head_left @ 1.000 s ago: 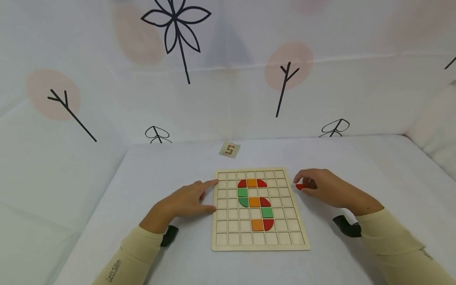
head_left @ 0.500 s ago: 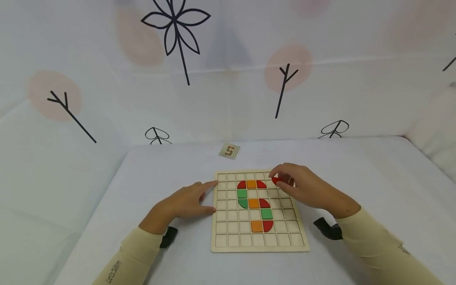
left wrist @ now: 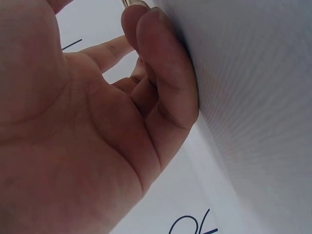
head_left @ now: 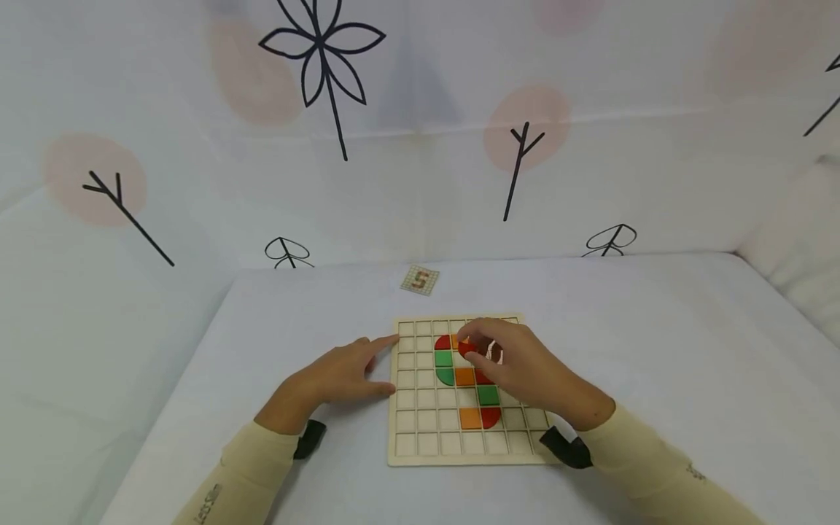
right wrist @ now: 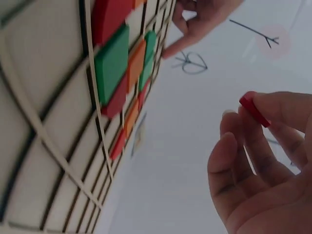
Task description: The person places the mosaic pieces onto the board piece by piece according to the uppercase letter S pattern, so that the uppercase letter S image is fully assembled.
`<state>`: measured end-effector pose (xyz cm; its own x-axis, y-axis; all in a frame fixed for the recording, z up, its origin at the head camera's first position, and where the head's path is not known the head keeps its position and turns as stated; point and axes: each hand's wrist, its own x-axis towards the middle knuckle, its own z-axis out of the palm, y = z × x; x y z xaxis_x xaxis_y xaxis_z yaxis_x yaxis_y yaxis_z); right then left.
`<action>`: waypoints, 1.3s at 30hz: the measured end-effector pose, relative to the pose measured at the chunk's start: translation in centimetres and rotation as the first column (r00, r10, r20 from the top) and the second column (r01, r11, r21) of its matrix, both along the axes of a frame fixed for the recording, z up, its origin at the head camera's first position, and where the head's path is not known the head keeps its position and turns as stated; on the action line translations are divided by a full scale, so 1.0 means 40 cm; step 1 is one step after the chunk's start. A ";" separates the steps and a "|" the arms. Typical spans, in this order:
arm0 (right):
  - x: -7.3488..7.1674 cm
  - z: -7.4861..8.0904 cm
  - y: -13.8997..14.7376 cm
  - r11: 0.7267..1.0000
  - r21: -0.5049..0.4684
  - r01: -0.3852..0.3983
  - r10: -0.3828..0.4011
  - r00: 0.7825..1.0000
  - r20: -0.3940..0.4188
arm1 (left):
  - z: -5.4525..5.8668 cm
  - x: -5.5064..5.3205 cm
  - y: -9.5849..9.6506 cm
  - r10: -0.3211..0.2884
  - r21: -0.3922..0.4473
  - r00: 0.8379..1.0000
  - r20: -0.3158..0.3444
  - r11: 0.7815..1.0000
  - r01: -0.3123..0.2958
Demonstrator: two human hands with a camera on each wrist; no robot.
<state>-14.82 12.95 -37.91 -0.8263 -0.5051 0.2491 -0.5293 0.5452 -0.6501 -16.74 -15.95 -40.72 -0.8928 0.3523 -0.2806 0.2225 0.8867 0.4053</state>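
Note:
A red quarter-round tile point(head_left: 467, 348) is pinched between the thumb and forefinger of my right hand point(head_left: 525, 364), above the upper part of a wooden grid board point(head_left: 406, 422). The right wrist view shows that red tile edge-on, apart from the board. Against the board's left edge rest the forefinger and thumb of my left hand point(head_left: 344, 375); its other fingers bend under the palm in the left wrist view. Red, orange and green tiles form an S-like path in the grid, including an orange square point(head_left: 470, 418) and a green square point(head_left: 488, 395). My right hand hides part of the path.
A small card point(head_left: 419, 280) printed with a similar S pattern lies on the white table point(head_left: 315, 306) behind the board. A white cloth backdrop point(head_left: 420, 182) with drawn plants rises at the table's back. Dark straps show at both wrists.
My right hand has carried the red tile leftward from beside the board's right edge to above its upper middle. The left hand stays at the left edge.

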 end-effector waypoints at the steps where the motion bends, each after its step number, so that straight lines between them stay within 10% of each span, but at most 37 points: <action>1: 0.003 -0.005 -0.006 1.000 -0.011 -0.007 0.007 1.000 0.001 | -0.002 0.000 0.000 0.003 -0.003 1.000 0.002 1.000 -0.003; 39: 0.018 -0.069 -0.048 0.960 0.042 -0.276 0.250 0.918 0.308 | -0.001 -0.004 -0.004 0.004 0.000 1.000 0.001 1.000 -0.004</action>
<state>-14.10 11.03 -40.68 -0.6902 -0.7226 -0.0390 -0.4509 0.4716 -0.7578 -16.89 -16.11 -40.78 -0.8938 0.3492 -0.2814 0.2189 0.8873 0.4059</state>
